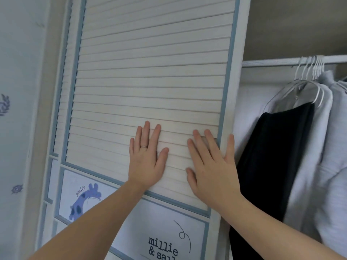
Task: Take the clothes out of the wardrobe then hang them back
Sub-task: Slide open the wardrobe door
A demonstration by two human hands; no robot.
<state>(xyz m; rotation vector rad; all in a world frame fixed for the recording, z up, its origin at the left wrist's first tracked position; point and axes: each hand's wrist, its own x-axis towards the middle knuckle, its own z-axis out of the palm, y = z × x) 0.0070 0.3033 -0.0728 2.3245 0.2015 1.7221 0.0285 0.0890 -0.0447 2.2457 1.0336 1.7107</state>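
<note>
a person's left hand (145,156) and right hand (212,169) lie flat, fingers straight and spread, on the pale louvred wooden wardrobe door (150,72) with its blue-grey trim, gripping nothing. the left hand, with a thin ring (144,146) on one finger, presses the slats, while the right hand rests nearer the door's open edge with its thumb across the white frame. the clothes hang inside the wardrobe, to the right of the door: a long dark garment (272,156) draped over a hanger nearest the opening, with soft light grey tops (323,147) packed just behind it, all on thin white wire hangers (309,72) hooked over a white rail (272,62). the fabrics look light and limp, likely to sag and slide if grabbed by the cloth. the surer hold would be the hanger's hook or neck, lifted clear of the rail. the hangers sit bunched close together, so neighbouring hooks could snag. a blue giraffe picture panel (84,199) decorates the door below the slats.
</note>
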